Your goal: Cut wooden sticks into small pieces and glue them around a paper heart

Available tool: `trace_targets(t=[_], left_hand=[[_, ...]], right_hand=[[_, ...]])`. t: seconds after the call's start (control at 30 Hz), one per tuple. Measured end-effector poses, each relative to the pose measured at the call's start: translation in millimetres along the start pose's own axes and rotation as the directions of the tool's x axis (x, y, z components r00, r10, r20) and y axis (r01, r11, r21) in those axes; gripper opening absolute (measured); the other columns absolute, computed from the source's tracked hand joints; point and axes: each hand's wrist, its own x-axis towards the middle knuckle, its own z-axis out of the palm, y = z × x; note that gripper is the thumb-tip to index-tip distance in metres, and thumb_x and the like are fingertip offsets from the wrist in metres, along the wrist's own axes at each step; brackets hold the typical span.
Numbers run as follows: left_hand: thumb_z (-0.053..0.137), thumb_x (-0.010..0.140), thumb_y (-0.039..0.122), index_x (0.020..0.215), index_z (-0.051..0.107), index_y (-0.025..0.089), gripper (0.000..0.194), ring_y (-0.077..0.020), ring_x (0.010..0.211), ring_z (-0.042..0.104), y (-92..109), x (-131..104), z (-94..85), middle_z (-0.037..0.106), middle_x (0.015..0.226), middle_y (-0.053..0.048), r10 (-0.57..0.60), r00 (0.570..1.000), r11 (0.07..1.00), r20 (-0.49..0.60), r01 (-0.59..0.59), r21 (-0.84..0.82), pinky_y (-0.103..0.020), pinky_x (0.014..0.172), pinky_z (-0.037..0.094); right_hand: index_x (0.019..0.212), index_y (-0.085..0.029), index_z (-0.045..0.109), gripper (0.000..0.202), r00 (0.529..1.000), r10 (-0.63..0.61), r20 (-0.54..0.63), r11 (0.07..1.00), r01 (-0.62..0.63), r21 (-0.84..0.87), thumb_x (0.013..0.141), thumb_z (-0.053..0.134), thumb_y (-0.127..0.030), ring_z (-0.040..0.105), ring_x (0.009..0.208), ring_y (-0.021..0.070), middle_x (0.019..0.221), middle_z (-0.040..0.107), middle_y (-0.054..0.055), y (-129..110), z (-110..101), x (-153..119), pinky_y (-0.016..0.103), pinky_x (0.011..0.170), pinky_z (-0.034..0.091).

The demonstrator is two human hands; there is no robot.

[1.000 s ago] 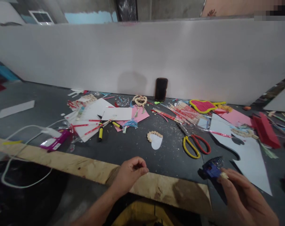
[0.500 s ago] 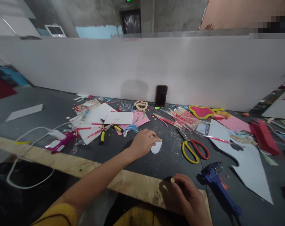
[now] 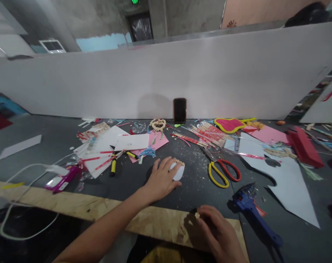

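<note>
My left hand [image 3: 163, 179] lies palm down on the dark table, fingers spread. Its fingertips and thumb are at the left side of a small white rounded paper piece [image 3: 178, 173], partly covered by the hand. Small beige bits [image 3: 179, 162] line the paper's upper edge. Over the wooden front strip, my right hand [image 3: 219, 230] is closed, pinching a small pale beige piece [image 3: 197, 216] between thumb and fingertips. Scissors [image 3: 222, 172] with one yellow and one red handle lie partly open to the right. Nearby is a blue glue gun [image 3: 255, 213].
A phone [image 3: 180, 110] leans on the white partition [image 3: 113, 86]. Beaded string [image 3: 157, 125], red-wrapped sticks [image 3: 207, 133] and a pink-yellow shape [image 3: 229, 125] lie at the back. Cut white card [image 3: 292, 193] is at right; a purple tool [image 3: 63, 179] with a white cord is at left.
My left hand has opened, its fingers spreading from the paper's top edge to its left side. The right hand keeps its pinch. The camera view has shifted and tilted slightly.
</note>
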Motion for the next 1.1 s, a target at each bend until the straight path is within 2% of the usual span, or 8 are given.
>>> trace_targets(t=[0.07,0.2,0.3,0.4,0.53,0.87,1.0,1.1], left_hand=[[0.046,0.087,0.048,0.14,0.03,0.019,0.062,-0.0294,0.134,0.024,-14,2,-4.3,0.035,0.144,-0.014,-0.037,0.999,0.998,0.012,0.038,-0.04,-0.049,0.107,0.018],[0.041,0.088,0.051,0.142,0.025,0.015,0.067,-0.0274,0.137,0.02,-37,7,-7.0,0.03,0.147,-0.016,0.026,0.998,0.986,0.058,-0.016,-0.163,-0.046,0.108,0.02],[0.047,0.082,0.058,0.144,0.016,0.013,0.083,-0.0276,0.138,0.016,-41,9,0.3,0.026,0.148,-0.019,0.087,0.994,0.968,0.059,-0.071,-0.239,-0.049,0.109,0.016],[0.053,0.073,0.066,0.144,0.009,0.012,0.1,-0.0281,0.139,0.014,-41,10,9.9,0.023,0.148,-0.02,0.114,0.993,0.952,0.035,-0.099,-0.291,-0.05,0.11,0.012],[0.051,0.071,0.069,0.145,0.007,0.014,0.103,-0.0278,0.139,0.012,-42,9,17.4,0.024,0.148,-0.02,0.12,0.993,0.935,-0.014,-0.118,-0.334,-0.051,0.111,0.008],[0.048,0.07,0.072,0.145,0.005,0.016,0.103,-0.0287,0.139,0.014,-46,9,17.2,0.025,0.149,-0.017,0.172,0.984,0.914,-0.05,-0.178,-0.364,-0.052,0.111,0.003],[0.043,0.077,0.068,0.145,0.01,0.016,0.092,-0.0285,0.139,0.012,-41,7,6.7,0.026,0.149,-0.016,0.168,0.985,0.934,-0.031,-0.169,-0.313,-0.051,0.111,0.001],[0.038,0.083,0.063,0.143,0.02,0.02,0.076,-0.0282,0.139,0.013,-26,2,0.5,0.029,0.148,-0.014,0.259,0.966,0.937,-0.002,-0.252,-0.244,-0.054,0.109,-0.006]], right_hand=[[0.095,-0.022,0.058,0.012,0.998,-0.028,0.049,0.999,0.03,-0.038,0.086,0.05,-0.024,0.065,0.087,0.015,0.095,0.067,0.006,0,-1,1,0.023,0.073,0.054],[0.092,-0.022,0.055,0.012,0.984,-0.092,0.151,0.975,0.119,-0.188,0.088,0.044,-0.019,0.062,0.097,0.0169,0.106,0.065,0.009,5,2,25,0.03,0.079,0.053],[0.086,-0.021,0.054,0.011,0.972,-0.117,0.202,0.91,0.186,-0.37,0.088,0.044,-0.017,0.057,0.105,0.0214,0.103,0.065,0.009,12,13,57,0.036,0.083,0.052],[0.09,-0.018,0.056,0.014,0.963,-0.136,0.233,0.878,0.226,-0.422,0.088,0.043,-0.016,0.055,0.107,0.0248,0.107,0.064,0.012,17,26,86,0.042,0.086,0.05],[0.097,-0.017,0.057,0.019,0.94,-0.169,0.295,0.847,0.292,-0.444,0.088,0.041,-0.014,0.052,0.113,0.0268,0.111,0.063,0.014,20,37,104,0.046,0.091,0.047],[0.098,-0.014,0.057,0.022,0.891,-0.191,0.412,0.778,0.393,-0.49,0.087,0.039,-0.011,0.055,0.113,0.0253,0.114,0.063,0.017,14,32,78,0.041,0.089,0.051],[0.102,-0.014,0.056,0.029,0.891,-0.186,0.415,0.804,0.381,-0.457,0.08,0.042,-0.004,0.053,0.117,0.0245,0.117,0.062,0.017,2,18,51,0.039,0.091,0.05],[0.109,-0.016,0.054,0.039,0.886,-0.19,0.422,0.847,0.366,-0.387,0.076,0.041,0.0,0.052,0.117,0.023,0.119,0.061,0.016,0,8,29,0.036,0.09,0.051]])
